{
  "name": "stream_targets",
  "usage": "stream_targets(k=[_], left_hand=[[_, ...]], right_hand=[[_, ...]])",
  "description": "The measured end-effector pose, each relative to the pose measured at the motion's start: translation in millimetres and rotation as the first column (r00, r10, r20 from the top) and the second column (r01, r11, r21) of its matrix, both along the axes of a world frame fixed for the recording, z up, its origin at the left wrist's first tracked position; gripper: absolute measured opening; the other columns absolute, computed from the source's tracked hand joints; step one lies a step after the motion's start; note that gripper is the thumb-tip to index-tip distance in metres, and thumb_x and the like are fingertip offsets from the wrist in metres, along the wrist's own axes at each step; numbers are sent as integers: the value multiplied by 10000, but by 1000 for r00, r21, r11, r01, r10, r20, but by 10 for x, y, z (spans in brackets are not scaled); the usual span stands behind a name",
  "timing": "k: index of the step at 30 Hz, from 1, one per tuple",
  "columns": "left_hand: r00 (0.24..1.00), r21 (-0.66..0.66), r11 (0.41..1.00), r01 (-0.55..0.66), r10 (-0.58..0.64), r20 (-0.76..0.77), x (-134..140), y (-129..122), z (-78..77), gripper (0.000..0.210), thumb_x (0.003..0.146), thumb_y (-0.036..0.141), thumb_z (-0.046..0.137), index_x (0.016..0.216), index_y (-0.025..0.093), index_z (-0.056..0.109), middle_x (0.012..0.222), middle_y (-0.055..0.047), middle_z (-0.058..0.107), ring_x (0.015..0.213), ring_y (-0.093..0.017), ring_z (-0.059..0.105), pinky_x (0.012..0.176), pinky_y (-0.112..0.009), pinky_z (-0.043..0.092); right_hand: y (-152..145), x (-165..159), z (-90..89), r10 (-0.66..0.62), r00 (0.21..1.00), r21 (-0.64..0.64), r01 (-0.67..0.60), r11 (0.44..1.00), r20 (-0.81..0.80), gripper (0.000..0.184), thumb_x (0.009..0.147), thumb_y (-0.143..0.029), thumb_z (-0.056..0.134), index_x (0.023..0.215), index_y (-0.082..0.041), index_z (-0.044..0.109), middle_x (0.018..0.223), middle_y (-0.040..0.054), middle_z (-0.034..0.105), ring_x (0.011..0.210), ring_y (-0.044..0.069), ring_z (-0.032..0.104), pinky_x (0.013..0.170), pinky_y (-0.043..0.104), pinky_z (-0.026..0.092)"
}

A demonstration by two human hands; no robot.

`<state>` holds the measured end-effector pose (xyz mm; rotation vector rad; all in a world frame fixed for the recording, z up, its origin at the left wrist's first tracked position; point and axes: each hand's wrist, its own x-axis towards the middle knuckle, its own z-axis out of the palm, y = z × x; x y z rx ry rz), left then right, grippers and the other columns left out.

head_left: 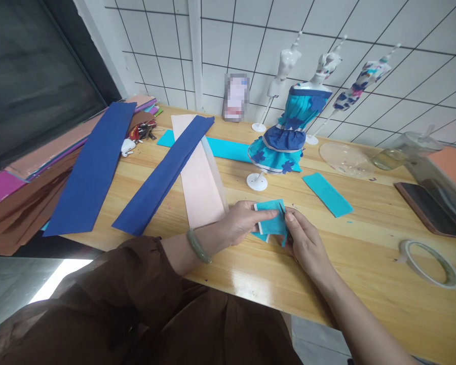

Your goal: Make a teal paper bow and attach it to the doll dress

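Near the table's front edge, my left hand [245,220] pinches a small turquoise piece of crepe paper [268,212] with white strips along its left edge. My thumb lies over the front of the piece. My right hand [306,238] is closed round a pair of dark scissors [282,209], whose narrow blades lie at the right edge of the piece. A thin turquoise sliver hangs below the blades. Most of the scissors' handle is hidden in my fingers. Behind my hands stands a small dress form in a turquoise and blue ruffled dress [296,124].
Blue paper strips [163,175], a pale pink strip [199,187] and brown sheets [30,203] lie left. A turquoise strip [328,194], a tape roll [429,264] and a dark phone [427,210] lie right. More dress forms [285,66] stand by the tiled wall.
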<state>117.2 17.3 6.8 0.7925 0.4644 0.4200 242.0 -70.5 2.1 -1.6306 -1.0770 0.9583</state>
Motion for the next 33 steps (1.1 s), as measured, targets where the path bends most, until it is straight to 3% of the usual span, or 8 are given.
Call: stream_targets(k=[5,15,33], left_hand=[[1000,-2,1000,-5,5,-31,4,-6,14,239,628,290,724,706,92,615,651,-19,591,583,-87,518,622,-256,408],[1000,-20,1000,-11,10,-21,28,-6,-62,351,541,356,768,739,98,636,700,-36,612,624,-110,539,649,-281,412],[997,58,998,33,-29,-65,31,0,-149,321,610,386,723,743,106,640,699,-52,626,648,-132,560,646,-282,424]], right_hand=[[-5,22,-36,19,999,25,-20,1000,30,374,869,-490,378,1058,-199,519,515,-50,404,410,103,347,370,226,285],[3,25,-40,11,999,25,-12,1000,42,381,871,-492,375,1057,-192,520,514,-49,412,412,98,357,369,218,289],[2,21,-10,24,999,47,-26,999,45,384,864,-511,374,1023,-201,533,475,-52,426,387,114,378,361,239,291]])
